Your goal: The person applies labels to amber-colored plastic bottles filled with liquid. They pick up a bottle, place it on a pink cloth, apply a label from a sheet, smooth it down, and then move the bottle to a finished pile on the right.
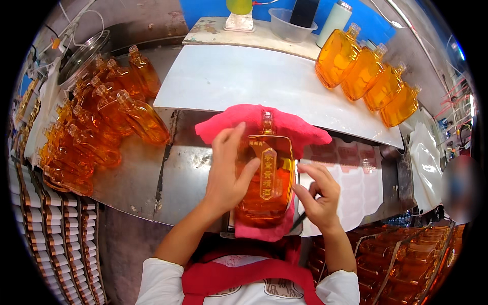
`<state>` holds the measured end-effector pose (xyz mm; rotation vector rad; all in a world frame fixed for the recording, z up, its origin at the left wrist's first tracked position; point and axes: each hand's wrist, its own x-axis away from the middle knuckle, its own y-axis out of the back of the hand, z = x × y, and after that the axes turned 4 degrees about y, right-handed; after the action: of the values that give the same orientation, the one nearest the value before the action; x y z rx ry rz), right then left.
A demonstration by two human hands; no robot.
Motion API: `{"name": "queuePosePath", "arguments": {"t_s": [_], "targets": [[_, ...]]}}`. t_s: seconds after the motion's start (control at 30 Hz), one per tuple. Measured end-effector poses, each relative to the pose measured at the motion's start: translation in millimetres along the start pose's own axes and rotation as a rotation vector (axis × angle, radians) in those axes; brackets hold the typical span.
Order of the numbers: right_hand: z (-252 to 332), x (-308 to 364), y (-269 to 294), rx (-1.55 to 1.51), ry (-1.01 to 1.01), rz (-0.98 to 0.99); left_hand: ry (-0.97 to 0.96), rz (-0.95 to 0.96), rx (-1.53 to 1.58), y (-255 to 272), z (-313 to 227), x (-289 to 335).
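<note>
An amber glass bottle (254,203) with a gold-framed label lies on a bright pink cloth (315,133), its clear neck pointing away from me. My left hand (226,173) is along the bottle's left side. Its fingers stretch up beside the shoulder, while the thumb reaches over the front beside the label. At the opposite edge is my right hand (320,195), with thumb and forefinger apart and the other fingers curled. The thumb tip is at the glass; whether it presses on it I cannot tell. Neither hand wraps round the bottle.
Many amber bottles (145,119) crowd the left of the metal table; several more (381,79) line a white board (244,76). Clear label sheets (356,178) lie right. Racks of white-and-copper pieces (56,239) stand lower left, crated bottles (396,259) lower right.
</note>
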<state>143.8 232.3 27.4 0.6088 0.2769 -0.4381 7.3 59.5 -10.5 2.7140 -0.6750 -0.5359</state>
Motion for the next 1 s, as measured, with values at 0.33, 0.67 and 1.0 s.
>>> {"name": "queuePosePath", "arguments": {"t_s": [0.33, 0.67, 1.0], "targets": [[-5, -1, -32, -0.298, -0.296, -0.006, -0.107, 0.280, -0.185, 14, -13, 9], [-13, 2, -35, -0.410, -0.296, -0.027, -0.067, 0.315, -0.133, 14, -15, 9], [-21, 6, -32, -0.203, -0.233, -0.005, -0.043, 0.337, -0.094, 16, -17, 9]]}}
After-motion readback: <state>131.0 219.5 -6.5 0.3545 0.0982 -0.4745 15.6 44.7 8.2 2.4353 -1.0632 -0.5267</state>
